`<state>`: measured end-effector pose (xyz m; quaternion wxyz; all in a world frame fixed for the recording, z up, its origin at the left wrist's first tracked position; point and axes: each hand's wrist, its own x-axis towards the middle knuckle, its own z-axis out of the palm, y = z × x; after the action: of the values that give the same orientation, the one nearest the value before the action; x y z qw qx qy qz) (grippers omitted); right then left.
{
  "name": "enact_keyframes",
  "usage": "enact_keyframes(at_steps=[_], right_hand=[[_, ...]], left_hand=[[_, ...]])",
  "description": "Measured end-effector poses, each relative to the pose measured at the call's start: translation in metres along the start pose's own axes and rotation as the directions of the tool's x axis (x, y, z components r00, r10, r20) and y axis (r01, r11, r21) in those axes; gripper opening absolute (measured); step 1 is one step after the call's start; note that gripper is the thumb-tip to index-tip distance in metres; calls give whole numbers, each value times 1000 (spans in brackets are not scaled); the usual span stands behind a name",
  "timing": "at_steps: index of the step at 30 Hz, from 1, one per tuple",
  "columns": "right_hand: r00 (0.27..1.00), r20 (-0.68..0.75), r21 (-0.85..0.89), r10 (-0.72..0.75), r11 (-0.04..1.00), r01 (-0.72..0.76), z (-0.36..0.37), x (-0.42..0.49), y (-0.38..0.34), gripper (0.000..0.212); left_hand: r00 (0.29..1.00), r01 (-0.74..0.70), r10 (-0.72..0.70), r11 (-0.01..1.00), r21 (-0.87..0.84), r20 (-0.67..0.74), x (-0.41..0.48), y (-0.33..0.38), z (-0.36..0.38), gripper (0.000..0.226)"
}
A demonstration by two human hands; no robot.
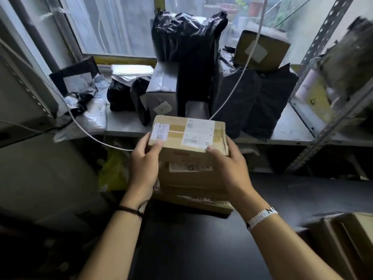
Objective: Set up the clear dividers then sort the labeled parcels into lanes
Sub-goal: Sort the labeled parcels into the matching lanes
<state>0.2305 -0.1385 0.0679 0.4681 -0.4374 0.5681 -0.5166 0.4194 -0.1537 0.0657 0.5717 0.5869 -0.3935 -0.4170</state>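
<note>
Firmly between both hands: labeled cardboard parcel [187, 134].

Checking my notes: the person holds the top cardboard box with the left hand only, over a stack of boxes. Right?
Not quite. The head view shows both hands holding it: the left hand grips the cardboard box at its near left corner, the right hand at its near right. It is over the stack of boxes.

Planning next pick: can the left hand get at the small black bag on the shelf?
Probably not yet: the left hand grips the cardboard box; otherwise only a white cable hangs near the small black bag.
</note>
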Motion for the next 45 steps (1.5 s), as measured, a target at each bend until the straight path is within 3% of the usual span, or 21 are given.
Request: enact_keyframes(at_steps=[3,7,10,13,15,17,23,28,31,33,36,37,41,45], right_hand=[[999,-44,64,7,998,-4,-19,-22,-13,51],[1000,-21,174,12,985,-8,-66,-52,-39,41],[1000,-3,183,-7,983,8,-107,-80,-60,40],[999,-3,177,-43,983,43,-154,-113,-79,41],[997,17,155,-71,986,68,-188,-139,-92,39],[996,22,140,-92,986,88,-224,-169,-103,37],[988,-85,193,-129,971,143,-336,-256,-112,47],[971,-215,232,-109,960,159,-413,-312,-117,95],[957,-277,239,-87,958,156,-445,-339,-120,104],[968,-243,222,-68,967,124,-463,-355,-121,92],[990,-123,209,-71,973,96,-485,-366,-121,50],[990,-112,189,-83,977,104,-491,-366,-121,44],[985,-145,144,-91,983,112,-520,-359,-118,40],[972,-220,110,-76,989,102,-552,-349,-112,30]], left_hand=[[1000,-5,3,990,-139,-15,-34,15,-5,23],[995,100,-92,944,-314,41,-84,36,-5,21],[963,217,-145,914,-342,226,-128,51,0,42],[872,331,-143,876,-350,468,-181,62,10,59],[818,361,-130,875,-323,561,-219,67,20,83],[790,352,-112,888,-296,602,-263,72,35,91],[771,330,-42,880,-342,635,-406,89,97,78],[781,367,-37,835,-411,623,-501,95,160,36],[782,374,-8,806,-459,623,-530,97,196,49],[751,340,33,837,-429,660,-545,99,219,52],[690,327,56,865,-380,721,-558,100,250,56],[667,334,61,866,-372,742,-559,98,259,60],[663,320,55,881,-349,747,-557,89,289,68],[637,94,122,968,-233,761,-557,88,315,61]])
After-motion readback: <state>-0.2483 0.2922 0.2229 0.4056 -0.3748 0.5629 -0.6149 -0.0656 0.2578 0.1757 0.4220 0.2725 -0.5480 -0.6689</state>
